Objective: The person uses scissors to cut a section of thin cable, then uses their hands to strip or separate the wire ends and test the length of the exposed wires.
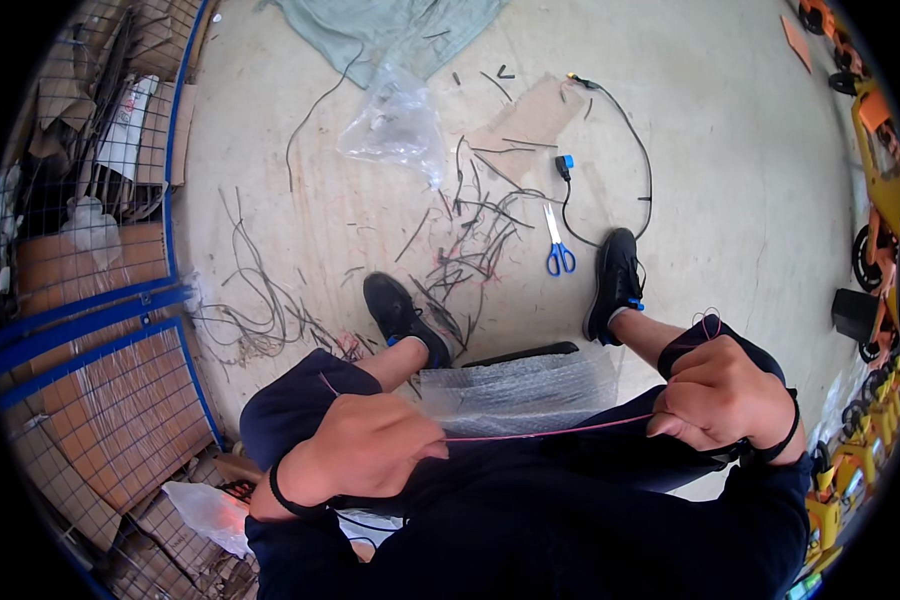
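A thin pinkish-red wire (544, 433) is stretched nearly straight across my lap. My left hand (371, 442) is closed around one end, and a short loose tail pokes up behind the knuckles. At the other end my right hand (724, 394) grips the wire, with thin loops of it rising above the fist. Beyond my knees, blue-handled scissors (559, 244) lie on the floor near my right shoe (616, 281). Cut pieces of black cable sheath (461, 262) and fine red strands are scattered between my feet.
Bubble wrap (521, 390) lies below my lap. A black cable (641, 142) with a blue-ended plug (565, 165) curves past my right shoe. Ahead are a clear plastic bag (397, 124), a cardboard piece (525, 127) and green cloth (390, 30). A blue mesh cage (169, 187) holds cardboard at left; yellow-orange wheeled machines (881, 172) line the right.
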Demonstrator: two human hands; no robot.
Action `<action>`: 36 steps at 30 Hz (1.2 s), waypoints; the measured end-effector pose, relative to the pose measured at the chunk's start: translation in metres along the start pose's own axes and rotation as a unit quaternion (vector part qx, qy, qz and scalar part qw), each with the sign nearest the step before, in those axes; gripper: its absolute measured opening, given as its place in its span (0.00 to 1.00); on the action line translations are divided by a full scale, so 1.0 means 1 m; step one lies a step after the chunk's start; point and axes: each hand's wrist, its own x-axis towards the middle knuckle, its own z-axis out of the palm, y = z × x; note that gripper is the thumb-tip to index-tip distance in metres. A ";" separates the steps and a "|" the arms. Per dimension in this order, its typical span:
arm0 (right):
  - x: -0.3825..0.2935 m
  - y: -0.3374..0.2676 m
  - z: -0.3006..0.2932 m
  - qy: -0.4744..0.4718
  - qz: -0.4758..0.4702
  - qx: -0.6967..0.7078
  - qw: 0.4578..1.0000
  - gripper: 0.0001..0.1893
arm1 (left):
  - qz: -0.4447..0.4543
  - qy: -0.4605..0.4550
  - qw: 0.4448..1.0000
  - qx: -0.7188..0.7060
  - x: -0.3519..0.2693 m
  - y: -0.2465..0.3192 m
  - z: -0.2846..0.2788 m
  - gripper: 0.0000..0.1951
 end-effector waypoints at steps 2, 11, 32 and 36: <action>-0.004 0.000 -0.006 0.007 0.003 0.001 1.000 0.17 | 0.003 0.013 1.000 -0.005 0.000 0.000 -0.004 0.08; -0.001 -0.002 -0.034 0.085 0.062 -0.045 0.993 0.17 | -0.002 0.040 0.998 0.051 0.011 -0.006 -0.014 0.09; 0.062 -0.005 0.046 0.113 0.089 0.075 0.987 0.09 | -0.064 0.050 0.973 0.216 0.071 -0.014 0.057 0.11; 0.057 0.005 0.068 0.055 0.085 -0.088 0.991 0.10 | -0.047 0.054 0.980 0.186 0.064 -0.015 0.061 0.09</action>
